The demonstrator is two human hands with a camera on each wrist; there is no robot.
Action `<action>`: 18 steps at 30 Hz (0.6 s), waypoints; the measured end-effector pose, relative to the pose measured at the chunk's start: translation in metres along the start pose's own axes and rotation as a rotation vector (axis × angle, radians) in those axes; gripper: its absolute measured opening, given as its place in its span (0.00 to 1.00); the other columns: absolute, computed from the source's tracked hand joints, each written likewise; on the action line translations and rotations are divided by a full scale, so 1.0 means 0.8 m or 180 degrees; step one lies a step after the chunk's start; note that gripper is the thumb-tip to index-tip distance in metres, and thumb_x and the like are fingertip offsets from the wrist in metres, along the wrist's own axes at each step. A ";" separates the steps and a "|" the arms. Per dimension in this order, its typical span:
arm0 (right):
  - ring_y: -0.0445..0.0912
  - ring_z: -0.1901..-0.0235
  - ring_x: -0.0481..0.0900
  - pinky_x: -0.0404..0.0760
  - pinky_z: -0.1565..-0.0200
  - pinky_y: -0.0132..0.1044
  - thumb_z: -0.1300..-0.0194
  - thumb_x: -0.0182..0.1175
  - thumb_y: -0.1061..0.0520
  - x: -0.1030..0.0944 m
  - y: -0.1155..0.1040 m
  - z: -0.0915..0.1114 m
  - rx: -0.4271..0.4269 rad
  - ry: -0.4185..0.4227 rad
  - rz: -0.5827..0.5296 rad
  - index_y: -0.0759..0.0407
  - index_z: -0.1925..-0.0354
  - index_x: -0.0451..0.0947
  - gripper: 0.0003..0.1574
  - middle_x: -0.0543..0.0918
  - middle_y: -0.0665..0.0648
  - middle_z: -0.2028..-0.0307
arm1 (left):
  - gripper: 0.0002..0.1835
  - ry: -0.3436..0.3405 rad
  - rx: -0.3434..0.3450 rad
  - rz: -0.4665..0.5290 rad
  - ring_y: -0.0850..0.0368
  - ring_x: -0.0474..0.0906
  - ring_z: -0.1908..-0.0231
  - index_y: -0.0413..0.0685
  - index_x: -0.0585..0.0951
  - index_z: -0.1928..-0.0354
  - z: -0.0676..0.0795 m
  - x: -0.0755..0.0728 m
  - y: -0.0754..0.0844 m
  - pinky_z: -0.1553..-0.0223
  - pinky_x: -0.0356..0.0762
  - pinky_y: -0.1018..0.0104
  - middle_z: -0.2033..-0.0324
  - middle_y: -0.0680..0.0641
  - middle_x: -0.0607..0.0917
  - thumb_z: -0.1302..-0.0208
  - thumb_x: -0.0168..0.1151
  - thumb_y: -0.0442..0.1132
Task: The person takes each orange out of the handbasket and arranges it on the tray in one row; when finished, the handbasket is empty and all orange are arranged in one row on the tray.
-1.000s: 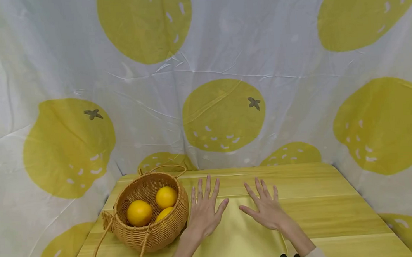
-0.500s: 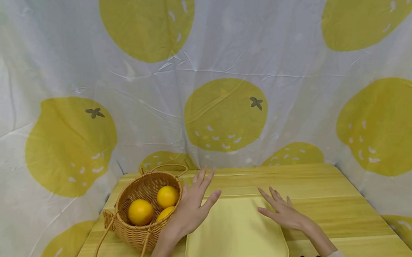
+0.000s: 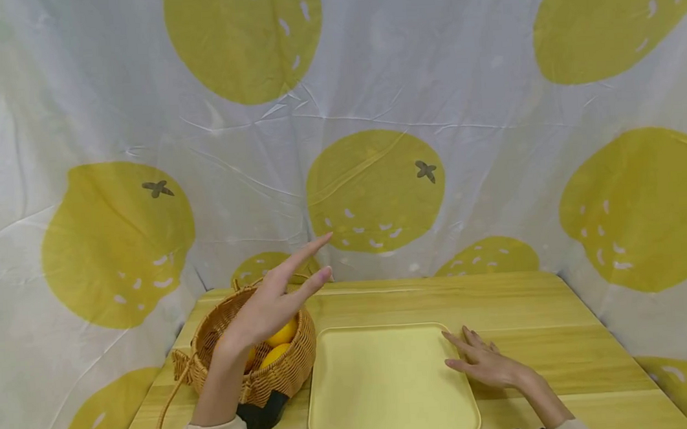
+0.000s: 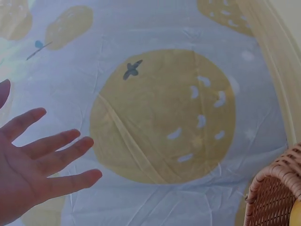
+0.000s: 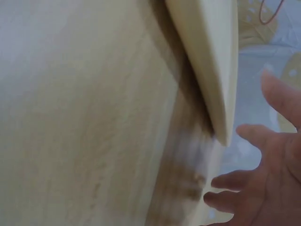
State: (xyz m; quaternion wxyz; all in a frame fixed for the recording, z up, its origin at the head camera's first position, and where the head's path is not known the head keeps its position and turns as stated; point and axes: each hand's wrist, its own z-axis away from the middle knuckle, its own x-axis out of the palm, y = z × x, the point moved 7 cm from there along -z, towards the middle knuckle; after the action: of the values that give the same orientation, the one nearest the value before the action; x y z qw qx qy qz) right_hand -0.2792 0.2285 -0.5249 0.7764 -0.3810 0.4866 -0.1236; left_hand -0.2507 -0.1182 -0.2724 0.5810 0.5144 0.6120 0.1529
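Observation:
A wicker basket (image 3: 288,373) stands on the left of the table, holding oranges (image 3: 283,334). Above it, overlapping its opening in the head view, is my left hand (image 3: 263,309), fingers extended and nothing held. The left wrist view shows that hand (image 4: 40,165) with its fingers spread and the basket's rim (image 4: 273,174) at the lower right. To the right of the basket lies a pale yellow rectangular tray (image 3: 390,384). My right hand (image 3: 491,367) is at the tray's right edge, fingers loosely spread; the right wrist view has its fingertips beside the tray's rim (image 5: 211,89).
The wooden table (image 3: 561,358) reaches back to a white curtain (image 3: 492,168) printed with big yellow fruits, which also encloses both sides. A rope-like basket handle (image 3: 166,412) loops over the table at the front left. Dark bands (image 3: 264,413) sit at both wrists.
My left hand has moved left and up, from over the tray to above the basket. My right hand has moved right and slightly down, off the tray's middle to its right edge.

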 end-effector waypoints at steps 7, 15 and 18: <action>0.80 0.24 0.23 0.22 0.36 0.84 0.21 0.53 0.43 0.006 0.010 0.000 -0.0012 0.0012 0.0113 0.60 0.18 0.51 0.45 0.30 0.83 0.23 | 0.28 -0.0132 0.0027 0.0216 0.44 0.69 0.26 0.74 0.65 0.23 -0.006 -0.030 -0.007 0.33 0.72 0.33 0.23 0.54 0.68 0.20 0.55 0.51; 0.80 0.24 0.23 0.23 0.35 0.83 0.22 0.56 0.43 0.009 0.012 0.001 -0.0062 0.0076 0.0144 0.59 0.18 0.51 0.47 0.27 0.83 0.23 | 0.24 -0.0420 -0.0122 0.0278 0.51 0.79 0.34 0.63 0.73 0.27 -0.008 -0.070 -0.046 0.32 0.76 0.52 0.26 0.51 0.73 0.22 0.59 0.47; 0.79 0.24 0.22 0.23 0.35 0.84 0.23 0.57 0.43 0.009 0.014 0.001 -0.0057 0.0089 0.0104 0.58 0.18 0.51 0.47 0.27 0.82 0.23 | 0.23 -0.0601 -0.0131 0.0358 0.54 0.78 0.34 0.55 0.75 0.28 -0.010 -0.084 -0.072 0.36 0.79 0.63 0.29 0.47 0.77 0.23 0.59 0.43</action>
State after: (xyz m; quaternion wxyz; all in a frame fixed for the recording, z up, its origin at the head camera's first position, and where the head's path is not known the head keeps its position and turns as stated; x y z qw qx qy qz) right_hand -0.2767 0.2322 -0.5372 0.7679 -0.3782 0.5047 -0.1119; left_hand -0.2973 -0.1936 -0.2787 0.6370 0.5479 0.5214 0.1487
